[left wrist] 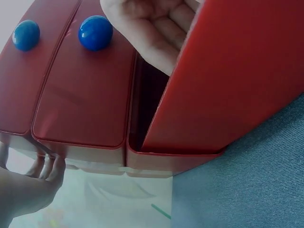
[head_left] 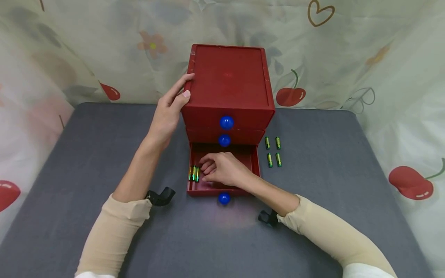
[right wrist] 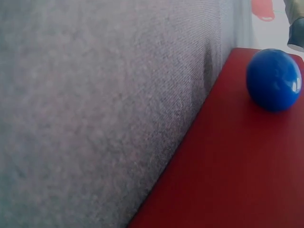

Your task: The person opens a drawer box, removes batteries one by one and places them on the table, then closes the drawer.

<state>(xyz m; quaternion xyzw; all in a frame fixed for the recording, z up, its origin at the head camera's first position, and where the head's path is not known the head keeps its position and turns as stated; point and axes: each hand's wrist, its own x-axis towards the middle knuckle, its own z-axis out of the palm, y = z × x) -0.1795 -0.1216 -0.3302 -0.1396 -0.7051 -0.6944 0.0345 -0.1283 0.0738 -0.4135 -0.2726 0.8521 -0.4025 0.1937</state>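
A red cabinet (head_left: 229, 77) with several blue-knobbed drawers stands on the grey table. Its bottom drawer (head_left: 255, 162) is pulled out. My left hand (head_left: 167, 112) rests against the cabinet's upper left side; the left wrist view shows the fingers (left wrist: 56, 171) touching that side. Inside the drawer, my right hand (head_left: 226, 170) has bent fingers just right of three green-and-gold batteries (head_left: 194, 173), which stand side by side along the left wall. Whether the right hand holds a battery is hidden. The right wrist view shows only the drawer front with its blue knob (right wrist: 273, 80).
Several more batteries (head_left: 278, 143) lie in two rows on the table, right of the cabinet. A patterned curtain (head_left: 121, 46) hangs behind and at both sides. Black wrist mounts (head_left: 161, 197) project from both forearms. Grey tabletop (head_left: 320, 162) extends around the cabinet.
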